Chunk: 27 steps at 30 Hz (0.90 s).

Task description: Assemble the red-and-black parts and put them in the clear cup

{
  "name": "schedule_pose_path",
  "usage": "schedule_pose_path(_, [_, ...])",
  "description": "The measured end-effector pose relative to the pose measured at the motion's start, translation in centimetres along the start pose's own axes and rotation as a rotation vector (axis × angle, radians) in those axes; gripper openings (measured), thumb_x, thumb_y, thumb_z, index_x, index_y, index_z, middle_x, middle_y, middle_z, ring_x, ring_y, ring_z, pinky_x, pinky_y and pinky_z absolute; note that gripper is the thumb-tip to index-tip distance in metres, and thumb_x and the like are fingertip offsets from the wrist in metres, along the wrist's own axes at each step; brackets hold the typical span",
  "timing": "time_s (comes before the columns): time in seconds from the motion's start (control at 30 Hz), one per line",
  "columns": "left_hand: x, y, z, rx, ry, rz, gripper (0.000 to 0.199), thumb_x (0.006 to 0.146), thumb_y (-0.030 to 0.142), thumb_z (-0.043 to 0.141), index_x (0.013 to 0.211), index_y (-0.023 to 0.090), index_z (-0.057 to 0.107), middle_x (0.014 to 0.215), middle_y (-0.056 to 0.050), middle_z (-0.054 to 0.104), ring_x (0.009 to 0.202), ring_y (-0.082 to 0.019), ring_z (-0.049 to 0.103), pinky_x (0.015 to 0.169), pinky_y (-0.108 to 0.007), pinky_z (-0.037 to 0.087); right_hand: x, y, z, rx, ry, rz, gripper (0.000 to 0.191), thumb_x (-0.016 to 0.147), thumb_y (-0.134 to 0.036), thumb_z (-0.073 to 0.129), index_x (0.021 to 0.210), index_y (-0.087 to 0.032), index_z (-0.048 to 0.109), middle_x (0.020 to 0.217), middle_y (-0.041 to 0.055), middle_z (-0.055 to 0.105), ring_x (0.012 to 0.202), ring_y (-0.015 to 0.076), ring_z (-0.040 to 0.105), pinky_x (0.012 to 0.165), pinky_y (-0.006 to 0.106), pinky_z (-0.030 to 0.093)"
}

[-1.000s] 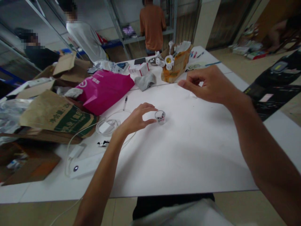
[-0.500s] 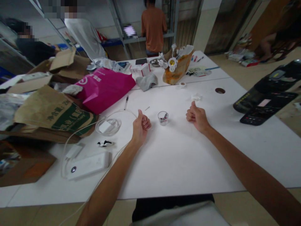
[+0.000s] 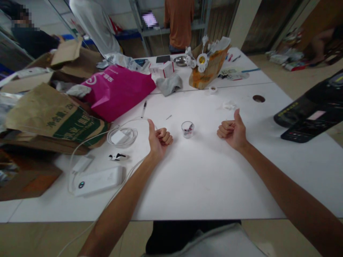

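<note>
Head view: left hand [image 3: 159, 138] curled into a fist, thumb up, grip clenched on nothing, resting on the white tabletop [image 3: 203, 178]. Right hand [image 3: 233, 130] mirrored, fist closed on nothing, thumb raised. Between the two, apart from both, a small clear plastic cup [image 3: 187, 129] standing upright with a few dark and red bits inside.

Just left of the left hand, a coiled white cable [image 3: 122, 137] running toward a flat white power bank [image 3: 99, 180]; beyond that, a black pen [image 3: 144, 108] and a crumpled magenta plastic bag [image 3: 119, 91]. Small white scrap [image 3: 229, 105] past the right thumb.

Risks, judged from here: light cup, easily knocked over by either fist swinging inward, spilling the bits. Cable loop close enough to snag the left wrist and drag the power bank.
</note>
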<state>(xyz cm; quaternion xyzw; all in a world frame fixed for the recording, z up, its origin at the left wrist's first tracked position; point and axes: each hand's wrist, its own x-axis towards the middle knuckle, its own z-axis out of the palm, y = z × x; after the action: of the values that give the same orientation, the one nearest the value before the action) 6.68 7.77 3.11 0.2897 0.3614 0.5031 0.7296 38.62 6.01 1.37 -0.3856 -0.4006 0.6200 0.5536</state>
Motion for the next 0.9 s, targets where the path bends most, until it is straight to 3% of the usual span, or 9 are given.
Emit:
schedule_pose_path(0.2, [0.11,-0.07,-0.09,0.034,-0.034,0.012,0.087,0.096,0.097,0.047,0.054,0.025,0.022,0.049,0.008,0.017,0.04,-0.008,0.022,0.043,-0.028,0.024,-0.26,-0.23,0.16,-0.022,0.007,0.017,0.087,0.085,-0.103,0.054,0.053,-0.028,0.024,0.047,-0.0068,0.015,0.042,0.0109,0.016,0.044,0.035,0.02])
schedule_pose_path(0.63, [-0.16,0.11,0.26,0.024,0.053,-0.024,0.085,0.099,0.092,0.049,0.054,0.025,0.023,0.051,0.007,0.018,0.041,-0.008,0.022,0.043,-0.027,0.025,-0.55,-0.45,0.38,-0.049,0.041,0.041,0.085,0.089,-0.101,0.052,0.053,-0.028,0.025,0.05,-0.006,0.012,0.044,0.0126,0.014,0.045,0.037,0.022])
schedule_pose_path(0.9, [-0.01,0.01,0.13,0.041,0.001,-0.016,0.084,0.102,0.086,0.053,0.053,0.024,0.025,0.051,0.008,0.017,0.041,-0.008,0.023,0.044,-0.027,0.026,-0.47,-0.32,0.48,-0.063,0.036,0.016,0.084,0.092,-0.096,0.056,0.052,-0.027,0.027,0.05,-0.006,0.014,0.045,0.0125,0.015,0.047,0.037,0.02])
